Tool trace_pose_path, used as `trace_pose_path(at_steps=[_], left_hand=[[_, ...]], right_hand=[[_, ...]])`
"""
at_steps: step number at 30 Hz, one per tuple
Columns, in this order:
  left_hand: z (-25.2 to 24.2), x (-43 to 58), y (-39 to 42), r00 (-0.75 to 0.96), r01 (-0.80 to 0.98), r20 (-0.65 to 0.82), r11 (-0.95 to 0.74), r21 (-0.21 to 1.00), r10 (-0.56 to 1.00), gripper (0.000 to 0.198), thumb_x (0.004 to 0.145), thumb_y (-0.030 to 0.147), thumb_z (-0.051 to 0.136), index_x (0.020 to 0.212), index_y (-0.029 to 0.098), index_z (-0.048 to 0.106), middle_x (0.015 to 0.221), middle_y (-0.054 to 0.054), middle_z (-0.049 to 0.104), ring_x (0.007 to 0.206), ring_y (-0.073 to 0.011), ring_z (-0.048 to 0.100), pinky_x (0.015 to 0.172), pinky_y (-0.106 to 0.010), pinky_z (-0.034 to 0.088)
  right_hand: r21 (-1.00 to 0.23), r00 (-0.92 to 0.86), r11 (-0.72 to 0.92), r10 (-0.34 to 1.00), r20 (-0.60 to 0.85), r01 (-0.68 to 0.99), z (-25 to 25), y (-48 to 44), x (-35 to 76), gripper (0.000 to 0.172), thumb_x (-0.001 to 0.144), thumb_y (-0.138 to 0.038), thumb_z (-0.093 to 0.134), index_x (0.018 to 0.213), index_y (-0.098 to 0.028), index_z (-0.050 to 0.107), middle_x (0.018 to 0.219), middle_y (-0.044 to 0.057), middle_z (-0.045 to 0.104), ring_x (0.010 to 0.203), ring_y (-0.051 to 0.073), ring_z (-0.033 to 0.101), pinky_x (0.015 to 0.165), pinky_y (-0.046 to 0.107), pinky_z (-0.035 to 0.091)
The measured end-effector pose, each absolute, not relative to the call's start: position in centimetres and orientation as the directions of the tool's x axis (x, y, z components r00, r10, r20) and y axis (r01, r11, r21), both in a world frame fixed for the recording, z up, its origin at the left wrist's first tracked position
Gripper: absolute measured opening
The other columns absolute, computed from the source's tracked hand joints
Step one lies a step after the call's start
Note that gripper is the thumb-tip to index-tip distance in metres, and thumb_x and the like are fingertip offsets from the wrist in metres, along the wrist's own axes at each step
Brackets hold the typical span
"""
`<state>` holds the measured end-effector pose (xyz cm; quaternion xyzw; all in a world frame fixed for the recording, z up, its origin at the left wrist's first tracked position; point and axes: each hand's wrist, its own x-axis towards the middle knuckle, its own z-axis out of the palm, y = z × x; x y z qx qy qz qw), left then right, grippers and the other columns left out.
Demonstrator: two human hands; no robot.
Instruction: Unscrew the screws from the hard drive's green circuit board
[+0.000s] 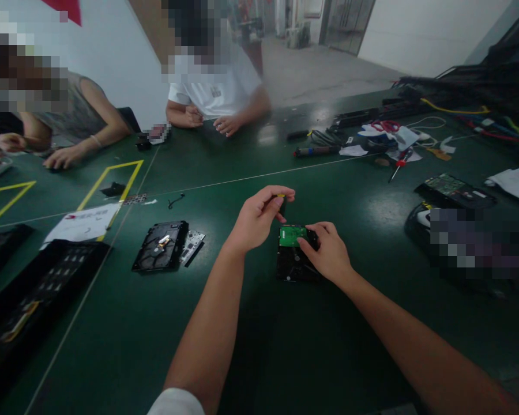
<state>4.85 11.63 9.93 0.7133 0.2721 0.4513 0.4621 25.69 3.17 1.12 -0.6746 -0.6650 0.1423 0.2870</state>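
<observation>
In front of me on the green tabletop lies a black hard drive [292, 266] with a green circuit board [288, 236] at its far end. My right hand [331, 251] grips the drive's right side, thumb over the board's edge. Just beyond the drive's far left corner, my left hand [259, 216] is raised and closed around a small upright black-and-yellow screwdriver [282, 203]. Its lower tip is too small to make out. Left of my hands is an opened black casing [160, 246], with a loose grey circuit board [193, 248] beside it.
Long black housings [47, 294] lie at the left near a paper sheet [84, 223]. Cables, cloths and a red-handled screwdriver [399, 165] crowd the back right. At right are an opened device [456, 191] and a dark bundle [424, 242]. Two people sit across the table.
</observation>
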Motion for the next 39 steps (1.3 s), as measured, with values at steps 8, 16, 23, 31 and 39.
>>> trace_pose_path(at_steps=[8,16,23,31,39], left_hand=[[9.40,5.54,11.55,0.355,0.011,0.404,-0.436,0.900,0.843,0.022,0.100,0.032,0.069,0.119,0.024,0.076,0.124,-0.008,0.070,0.100,-0.0177,0.068,0.071,-0.025,0.061],[9.54,5.62,11.38,0.441,-0.021,0.390,-0.425,0.905,0.808,0.023,0.103,0.034,0.065,0.119,0.025,0.077,0.116,-0.008,0.070,0.092,-0.0170,0.068,0.061,-0.023,0.058],[9.38,5.68,11.47,0.406,-0.090,0.316,-0.307,0.948,0.857,0.027,0.107,0.036,0.055,0.126,0.026,0.071,0.118,-0.008,0.072,0.110,-0.0210,0.069,0.067,-0.024,0.062],[9.35,5.14,11.72,0.258,0.056,0.376,-0.403,0.914,0.890,0.024,0.101,0.041,0.068,0.116,0.027,0.079,0.109,-0.007,0.070,0.078,-0.0133,0.063,0.051,-0.020,0.052],[9.59,4.83,11.61,0.405,-0.146,0.212,-0.166,0.975,0.889,0.025,0.105,0.039,0.055,0.120,0.026,0.070,0.118,-0.009,0.075,0.106,-0.0212,0.073,0.047,-0.019,0.048]], right_hand=[[-0.586,0.073,0.074,0.972,0.223,0.807,1.02,3.07,25.59,0.047,0.098,-0.055,0.060,0.128,-0.020,0.068,0.131,0.016,0.060,0.103,0.031,0.069,0.085,0.048,0.059],[-0.583,0.066,0.069,0.976,0.207,0.810,0.73,3.07,25.69,0.047,0.098,-0.056,0.060,0.130,-0.022,0.066,0.132,0.014,0.059,0.097,0.029,0.070,0.080,0.045,0.059],[-0.575,0.066,0.064,0.977,0.202,0.815,1.03,3.02,25.61,0.048,0.100,-0.056,0.058,0.130,-0.020,0.066,0.132,0.016,0.058,0.099,0.030,0.069,0.083,0.048,0.060],[-0.580,0.074,0.063,0.975,0.210,0.812,0.84,3.11,25.64,0.045,0.100,-0.055,0.058,0.130,-0.022,0.067,0.132,0.015,0.059,0.106,0.032,0.069,0.090,0.050,0.059],[-0.613,0.088,0.063,0.973,0.213,0.788,0.55,3.14,25.90,0.044,0.099,-0.055,0.059,0.129,-0.023,0.068,0.131,0.014,0.059,0.102,0.031,0.069,0.087,0.050,0.060]])
